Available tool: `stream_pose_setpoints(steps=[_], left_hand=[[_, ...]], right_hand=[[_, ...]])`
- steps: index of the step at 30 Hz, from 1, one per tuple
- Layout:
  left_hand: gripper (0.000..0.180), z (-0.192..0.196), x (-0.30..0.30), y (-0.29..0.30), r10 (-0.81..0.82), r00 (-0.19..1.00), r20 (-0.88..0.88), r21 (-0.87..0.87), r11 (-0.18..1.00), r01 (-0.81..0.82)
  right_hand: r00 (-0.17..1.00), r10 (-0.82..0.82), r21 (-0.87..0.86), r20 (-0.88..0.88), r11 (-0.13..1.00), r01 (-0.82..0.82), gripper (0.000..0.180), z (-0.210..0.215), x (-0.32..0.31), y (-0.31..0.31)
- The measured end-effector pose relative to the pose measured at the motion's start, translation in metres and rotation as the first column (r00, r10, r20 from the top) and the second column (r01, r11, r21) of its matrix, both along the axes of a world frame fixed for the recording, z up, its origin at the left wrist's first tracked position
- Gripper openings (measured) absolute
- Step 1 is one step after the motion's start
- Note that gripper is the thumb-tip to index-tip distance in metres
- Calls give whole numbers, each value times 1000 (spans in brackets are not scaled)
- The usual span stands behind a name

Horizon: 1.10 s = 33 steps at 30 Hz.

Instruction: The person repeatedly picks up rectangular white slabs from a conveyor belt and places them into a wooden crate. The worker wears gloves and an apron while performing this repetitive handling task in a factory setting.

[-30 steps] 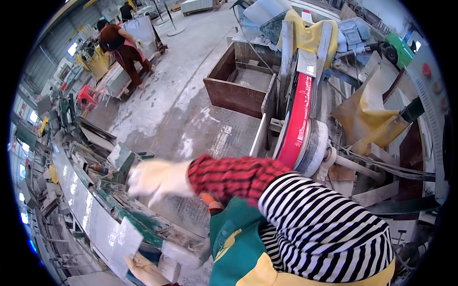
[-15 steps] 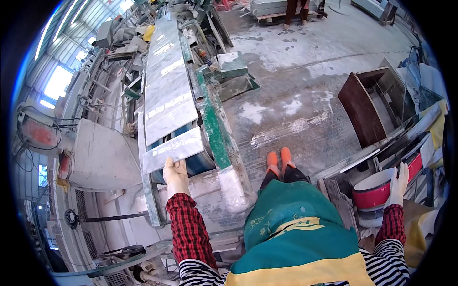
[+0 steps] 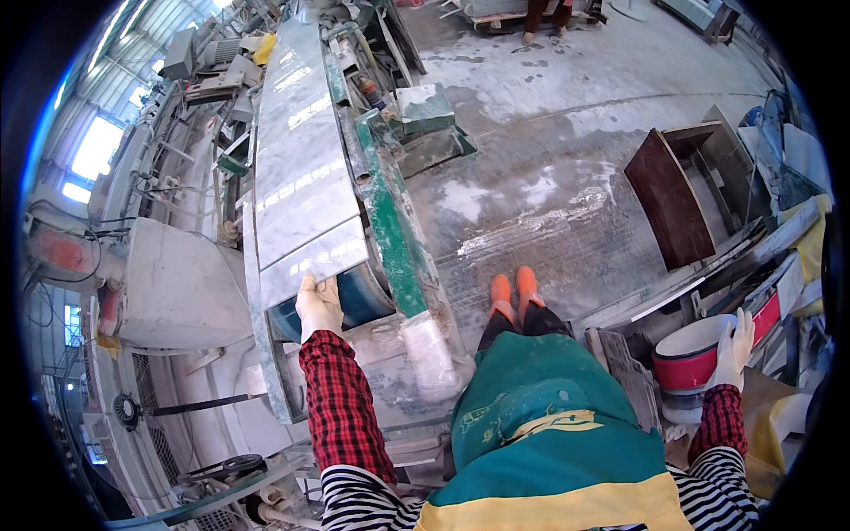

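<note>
A wet, pale grey stone slab (image 3: pixel 319 257) lies at the near end of a conveyor, close against a row of similar slabs (image 3: pixel 301 181). My left hand (image 3: pixel 320 305), in a pale glove, grips the near edge of the end slab, thumb on top and the fingers partly hidden. Below that edge the dark blue roller (image 3: pixel 363 301) of the conveyor shows. On the right, my right hand (image 3: pixel 733 350), also gloved, is beside the rim of a red and white tub (image 3: pixel 686 370). Its fingers are stretched out and hold nothing; whether it touches the tub I cannot tell.
A green metal rail (image 3: pixel 394 239) runs along the conveyor's right side, with a white-wrapped end (image 3: pixel 431 358) near me. To the right stands a dark brown open box (image 3: pixel 668 203) on the wet floor. Machinery with a drive belt (image 3: pixel 199 405) is at left. Another person's legs (image 3: pixel 544 18) show far off.
The end slab has moved away from me, closing the wide gap to the row and uncovering more of the roller. My left hand moved with it. The right hand stays by the tub.
</note>
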<state>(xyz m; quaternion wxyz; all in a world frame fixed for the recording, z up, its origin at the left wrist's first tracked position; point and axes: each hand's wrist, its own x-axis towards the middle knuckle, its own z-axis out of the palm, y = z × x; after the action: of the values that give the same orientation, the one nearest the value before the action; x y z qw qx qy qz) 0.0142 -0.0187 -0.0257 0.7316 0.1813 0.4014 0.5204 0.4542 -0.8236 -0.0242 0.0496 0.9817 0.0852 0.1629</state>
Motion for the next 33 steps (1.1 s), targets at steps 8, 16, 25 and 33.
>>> stream_pose_setpoints(steps=[8,16,25,33], left_hand=[[35,11,7,0,-65,998,0,53,996,65],[34,15,-20,8,-225,960,-164,23,972,232],[34,47,2,17,414,-458,-786,-400,222,889],[45,84,-20,-1,710,-630,-314,-546,408,732]], right_hand=[[999,29,-14,35,1000,-28,46,2,-10,7],[993,78,-3,88,997,-78,45,8,-23,26],[940,90,88,330,988,-125,19,71,-65,89],[956,-1,222,295,973,-67,37,86,-80,98]])
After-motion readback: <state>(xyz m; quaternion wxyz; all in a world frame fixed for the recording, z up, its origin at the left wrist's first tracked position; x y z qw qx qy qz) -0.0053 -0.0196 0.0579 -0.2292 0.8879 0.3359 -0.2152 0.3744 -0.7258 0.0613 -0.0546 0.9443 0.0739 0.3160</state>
